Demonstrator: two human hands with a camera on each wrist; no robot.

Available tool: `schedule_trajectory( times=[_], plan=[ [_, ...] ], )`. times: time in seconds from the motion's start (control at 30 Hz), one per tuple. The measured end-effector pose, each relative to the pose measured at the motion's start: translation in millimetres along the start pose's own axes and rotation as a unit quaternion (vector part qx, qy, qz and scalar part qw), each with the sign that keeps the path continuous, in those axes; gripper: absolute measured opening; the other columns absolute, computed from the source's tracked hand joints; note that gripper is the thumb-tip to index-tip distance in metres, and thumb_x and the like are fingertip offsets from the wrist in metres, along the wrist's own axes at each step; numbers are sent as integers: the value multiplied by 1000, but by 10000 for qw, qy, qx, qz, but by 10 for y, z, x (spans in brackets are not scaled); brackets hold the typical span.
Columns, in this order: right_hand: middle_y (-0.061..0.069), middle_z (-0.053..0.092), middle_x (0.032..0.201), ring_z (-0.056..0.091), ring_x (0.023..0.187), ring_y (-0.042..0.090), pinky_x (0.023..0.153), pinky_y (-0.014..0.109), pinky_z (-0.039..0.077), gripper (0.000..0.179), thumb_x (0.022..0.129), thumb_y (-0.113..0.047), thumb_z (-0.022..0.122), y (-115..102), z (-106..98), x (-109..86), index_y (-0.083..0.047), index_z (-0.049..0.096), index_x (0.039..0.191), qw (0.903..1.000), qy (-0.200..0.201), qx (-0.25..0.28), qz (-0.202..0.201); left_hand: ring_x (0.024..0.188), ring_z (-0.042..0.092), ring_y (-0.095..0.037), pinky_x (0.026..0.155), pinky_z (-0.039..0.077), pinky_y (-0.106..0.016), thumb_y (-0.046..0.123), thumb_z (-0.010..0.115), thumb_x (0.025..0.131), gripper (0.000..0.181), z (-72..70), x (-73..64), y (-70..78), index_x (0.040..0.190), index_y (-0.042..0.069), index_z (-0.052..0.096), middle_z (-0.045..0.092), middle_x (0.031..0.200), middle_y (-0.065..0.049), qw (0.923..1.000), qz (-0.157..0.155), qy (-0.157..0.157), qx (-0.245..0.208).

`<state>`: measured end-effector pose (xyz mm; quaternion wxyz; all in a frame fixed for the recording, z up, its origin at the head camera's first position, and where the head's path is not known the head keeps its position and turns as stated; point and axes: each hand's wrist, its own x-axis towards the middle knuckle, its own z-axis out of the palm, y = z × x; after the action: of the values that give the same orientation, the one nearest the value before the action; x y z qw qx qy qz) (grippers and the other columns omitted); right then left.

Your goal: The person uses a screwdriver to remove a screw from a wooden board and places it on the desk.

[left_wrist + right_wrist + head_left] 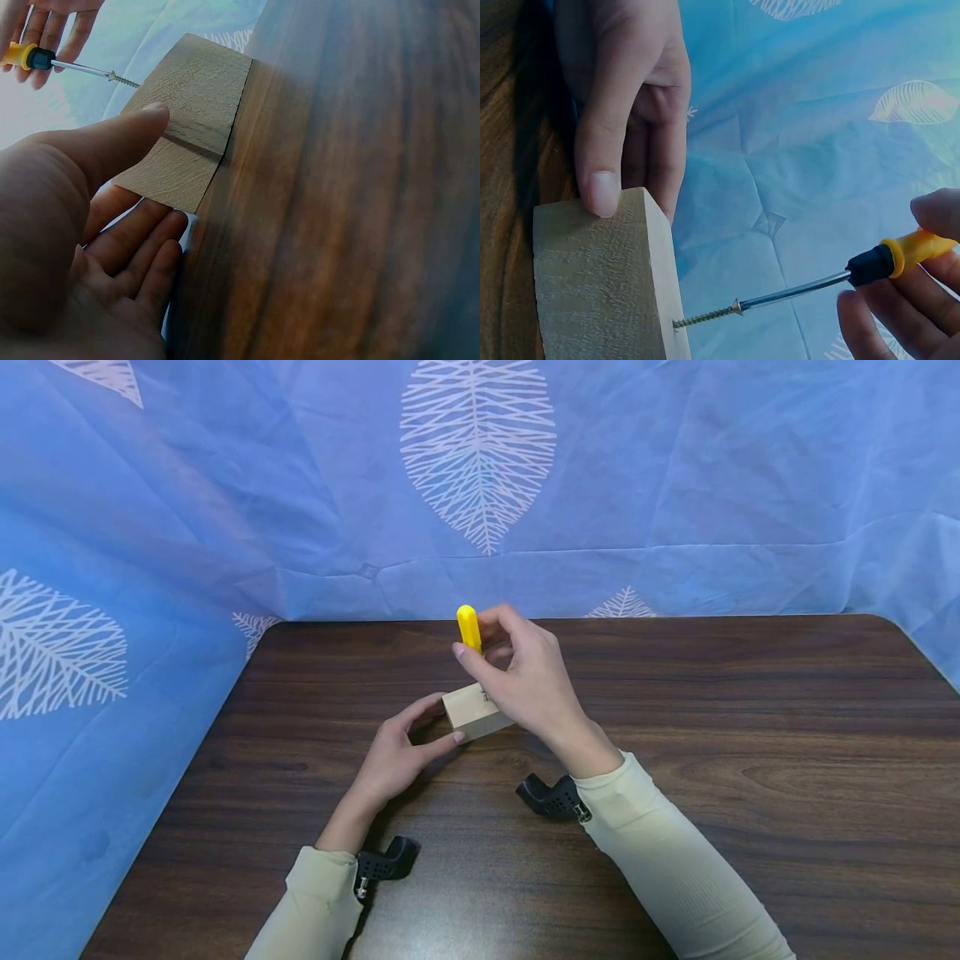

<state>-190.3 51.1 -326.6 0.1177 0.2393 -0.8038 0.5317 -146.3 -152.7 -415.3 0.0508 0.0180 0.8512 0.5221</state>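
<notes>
A pale wooden block (478,714) lies on the brown table, gripped at its left end by my left hand (393,756), thumb on the near side and fingers on the far side. A screw (705,317) stands in the block's top face, its tip in the wood and most of its thread showing. My right hand (528,672) holds a screwdriver (468,627) by its yellow handle with a black collar, above the block. In the right wrist view the metal shaft (795,290) meets the screw head, roughly in line with the screw.
The dark wood-grain table (750,777) extends around both hands. A blue cloth (300,460) with white leaf prints hangs behind and to the left of it. Black wrist-camera mounts (551,796) sit at both cuffs, close above the table.
</notes>
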Motion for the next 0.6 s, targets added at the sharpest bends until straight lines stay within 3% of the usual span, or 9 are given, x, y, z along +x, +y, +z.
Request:
schedule_trajectory(
  times=[0.2,0.6],
  plan=[
    [5,63,110,67,98,16,88,33,63,24,96,-21,84,26,-14,3,-10,73,114,9998,24,-79,-157,148,55,-29,123,41,-62,32,84,97,64,4,7,-6,155,27,58,63,154,-3,10000,-6,-15,9],
    [6,68,107,70,94,17,88,33,63,19,95,-10,82,23,-28,15,-6,73,111,9998,-19,112,-145,148,55,-29,124,41,-61,31,83,97,62,-5,1,-2,154,26,59,63,154,-4,10000,-8,-8,-42]
  ],
)
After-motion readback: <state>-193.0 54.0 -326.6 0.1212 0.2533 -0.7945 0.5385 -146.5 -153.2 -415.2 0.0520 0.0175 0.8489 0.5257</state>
